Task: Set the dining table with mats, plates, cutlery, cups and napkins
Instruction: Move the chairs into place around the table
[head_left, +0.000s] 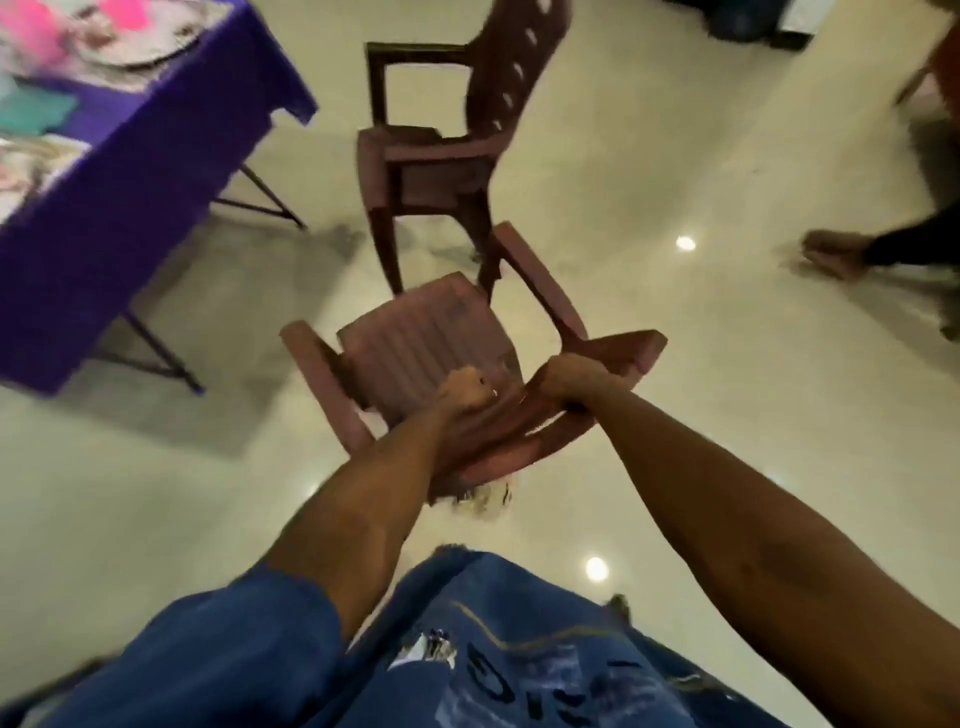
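Left hand (465, 389): our fingers curl round the chair (415, 343) back.
Right hand (571, 379): likewise gripping it.
Technique: we keep it level, steering clear of the surface (93, 208).

We count two brown plastic chairs: a near chair (426, 343) and a far chair (441, 150). One table (104, 197) with a purple cloth stands far left. Two hands: left hand (462, 389), right hand (571, 376).
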